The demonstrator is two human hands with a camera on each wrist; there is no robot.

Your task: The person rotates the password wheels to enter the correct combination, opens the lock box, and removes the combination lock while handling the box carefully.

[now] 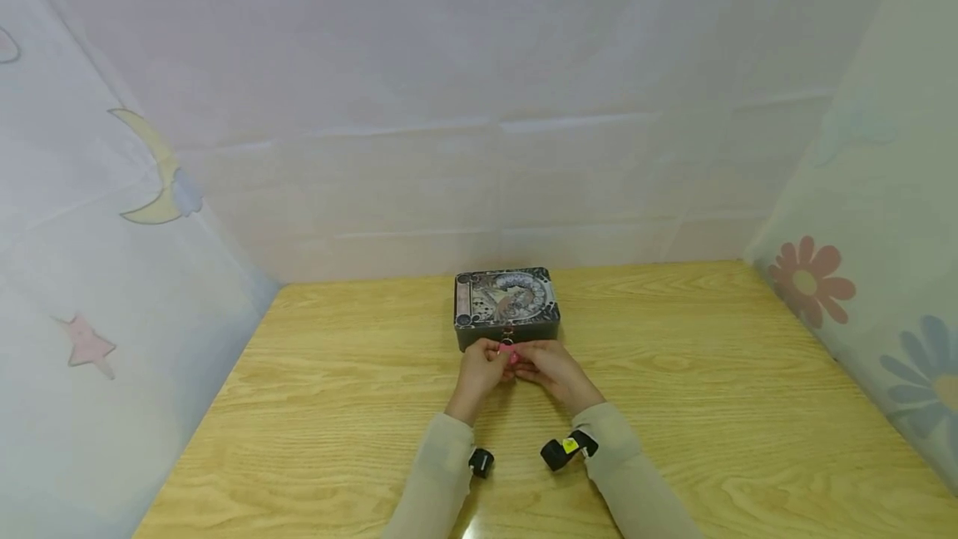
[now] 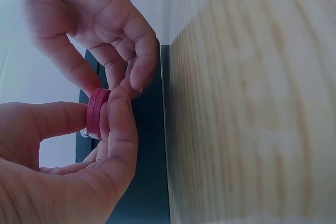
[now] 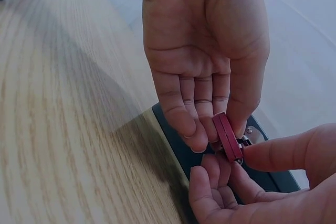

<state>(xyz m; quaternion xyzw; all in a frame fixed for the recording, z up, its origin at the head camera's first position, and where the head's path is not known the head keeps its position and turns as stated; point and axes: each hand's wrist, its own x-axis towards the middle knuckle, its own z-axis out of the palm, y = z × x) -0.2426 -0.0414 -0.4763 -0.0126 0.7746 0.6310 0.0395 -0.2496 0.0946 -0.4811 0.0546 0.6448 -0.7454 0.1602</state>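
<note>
A small pink-red padlock (image 3: 227, 137) with a metal shackle sits at the front clasp of a dark tin box (image 1: 506, 298) with a printed lid. In the left wrist view, the thumb and fingers of my left hand (image 2: 79, 177) pinch the padlock's body from one side. From the other side my right hand (image 3: 278, 192) pinches it, its thumb against the end of the body and its fingers curled close below. The fingertips of both hands meet around the padlock and hide part of it. The box is closed.
Under the box is a wood-grain table (image 1: 359, 373). A pale cloth backdrop (image 1: 479, 190) rises right behind its far edge, with printed cloth walls at both sides. Dark wrist cameras (image 1: 557, 453) are strapped at both sleeves.
</note>
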